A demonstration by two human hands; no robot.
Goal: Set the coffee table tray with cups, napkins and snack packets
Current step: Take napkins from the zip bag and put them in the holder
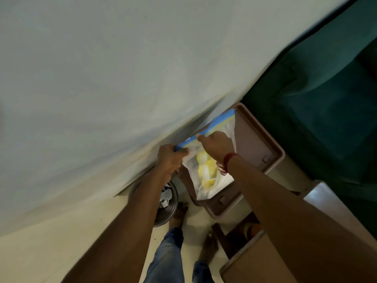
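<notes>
No legible text, label, brand or number anywhere in view. The zip bag (206,160) shows only a blue seal strip, no readable print.

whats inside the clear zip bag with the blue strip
Inside the clear plastic zip bag with the blue seal strip, yellow and white items show through the film. What they are is too blurred to tell, and the right hand covers part of them.

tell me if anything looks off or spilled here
Nothing spilled. The zip bag hangs above the brown tray, held by the left hand and right hand at its blue seal, yellow contents inside.
</notes>
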